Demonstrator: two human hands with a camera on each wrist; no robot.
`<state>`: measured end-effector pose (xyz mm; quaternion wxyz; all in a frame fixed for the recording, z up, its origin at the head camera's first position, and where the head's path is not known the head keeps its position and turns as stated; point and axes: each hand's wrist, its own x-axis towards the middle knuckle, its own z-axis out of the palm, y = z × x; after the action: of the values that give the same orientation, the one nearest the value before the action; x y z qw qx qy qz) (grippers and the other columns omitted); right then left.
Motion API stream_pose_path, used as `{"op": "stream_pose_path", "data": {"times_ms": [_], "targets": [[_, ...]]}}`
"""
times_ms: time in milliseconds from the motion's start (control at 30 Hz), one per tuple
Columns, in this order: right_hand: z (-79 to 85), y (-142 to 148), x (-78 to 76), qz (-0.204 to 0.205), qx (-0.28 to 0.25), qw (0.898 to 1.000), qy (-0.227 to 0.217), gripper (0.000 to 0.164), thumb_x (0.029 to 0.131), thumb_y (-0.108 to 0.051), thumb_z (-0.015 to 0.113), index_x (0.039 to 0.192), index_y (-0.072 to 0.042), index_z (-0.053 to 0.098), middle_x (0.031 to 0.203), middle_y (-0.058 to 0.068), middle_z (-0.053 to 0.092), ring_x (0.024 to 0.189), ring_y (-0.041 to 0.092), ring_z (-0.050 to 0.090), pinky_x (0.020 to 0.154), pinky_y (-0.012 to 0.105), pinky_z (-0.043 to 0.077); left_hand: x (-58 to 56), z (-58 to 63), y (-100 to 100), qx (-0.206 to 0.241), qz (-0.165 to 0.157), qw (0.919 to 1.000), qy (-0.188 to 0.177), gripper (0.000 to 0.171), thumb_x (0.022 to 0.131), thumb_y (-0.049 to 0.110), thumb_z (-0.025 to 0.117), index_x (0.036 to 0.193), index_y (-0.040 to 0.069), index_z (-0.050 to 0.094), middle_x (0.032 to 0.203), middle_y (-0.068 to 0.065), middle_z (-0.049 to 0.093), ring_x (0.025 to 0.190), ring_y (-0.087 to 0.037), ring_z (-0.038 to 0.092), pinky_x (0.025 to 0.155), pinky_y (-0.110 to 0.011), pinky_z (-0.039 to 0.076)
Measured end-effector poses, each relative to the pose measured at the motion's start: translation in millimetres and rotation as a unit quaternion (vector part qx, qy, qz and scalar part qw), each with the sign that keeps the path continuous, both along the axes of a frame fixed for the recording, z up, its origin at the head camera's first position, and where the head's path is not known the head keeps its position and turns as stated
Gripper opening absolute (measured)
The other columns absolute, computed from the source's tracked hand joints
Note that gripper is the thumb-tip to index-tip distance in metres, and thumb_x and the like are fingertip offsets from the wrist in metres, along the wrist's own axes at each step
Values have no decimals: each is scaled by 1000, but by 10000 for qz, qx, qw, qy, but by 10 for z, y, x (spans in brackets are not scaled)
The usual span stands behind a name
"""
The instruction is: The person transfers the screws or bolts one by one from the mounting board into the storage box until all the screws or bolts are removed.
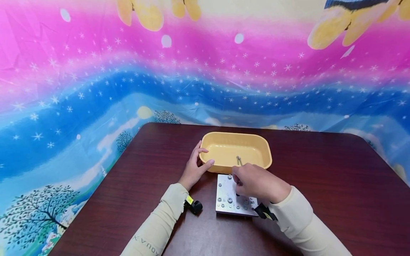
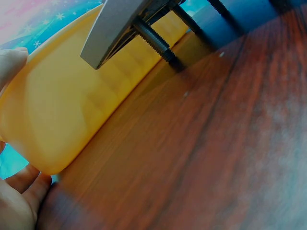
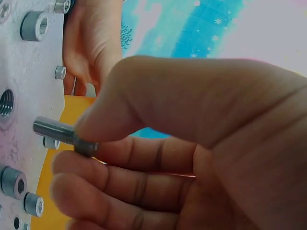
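Observation:
My right hand (image 1: 257, 182) is over a square metal plate (image 1: 224, 192). In the right wrist view its thumb and fingers pinch a socket head screw (image 3: 53, 129) by the head, with the shank pointing toward the plate. A threaded hole (image 3: 6, 103) shows in the plate beside the shank's tip. Several socket head screws (image 3: 13, 182) stand in the plate around it. My left hand (image 1: 193, 167) holds the left corner of a yellow plastic bin (image 1: 268, 151), thumb at the near rim and fingers round the side.
Two loose screws (image 1: 238, 160) lie in the bin, near its front wall. In the left wrist view threaded screw ends (image 2: 156, 40) stick out below the plate, which sits raised off the dark wooden table (image 1: 326, 185). A printed cloth (image 1: 205, 64) hangs behind.

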<state>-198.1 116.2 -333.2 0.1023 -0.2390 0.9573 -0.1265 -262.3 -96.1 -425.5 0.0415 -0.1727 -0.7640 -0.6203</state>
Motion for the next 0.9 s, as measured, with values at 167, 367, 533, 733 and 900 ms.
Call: {"op": "stream_pose_path", "data": {"times_ms": [167,367,533,733,900], "targets": [[2,32,-23,43,-182,9998,76,14,79,-12,67,80,-16,53,63,-2,52,55,10,49,53,27,41,1,0,5,6,-1,10000,4,50,90,21,69,126,-5,46,161,-5,14,140,-28,32,107,-42,37],[9,85,-52,272,-446,9981,315,14,80,-11,65,79,-16,52,61,-4,50,54,9,47,53,26,41,-6,-1,7,9,-10,10000,10,48,90,21,69,125,-2,47,161,-5,14,140,-27,32,107,-41,37],[22,120,-75,624,-717,9928,728,11,79,-7,62,79,-15,54,61,-6,48,54,7,45,54,25,41,-5,0,1,29,-22,10000,24,46,91,21,68,125,-1,47,161,-9,13,139,-29,33,106,-42,37],[30,125,-103,646,-794,9921,729,7,82,-6,63,83,-13,61,62,-6,50,54,7,46,53,25,42,1,1,-2,23,-3,10000,23,46,90,21,69,125,-1,47,161,-7,14,140,-29,32,107,-42,36],[36,140,-117,661,-840,9909,813,9,81,-6,62,84,-15,62,64,-6,51,55,7,46,54,25,42,6,1,-8,2,-27,10000,46,46,90,21,69,124,-2,47,161,-11,13,139,-30,33,107,-42,37]]}}
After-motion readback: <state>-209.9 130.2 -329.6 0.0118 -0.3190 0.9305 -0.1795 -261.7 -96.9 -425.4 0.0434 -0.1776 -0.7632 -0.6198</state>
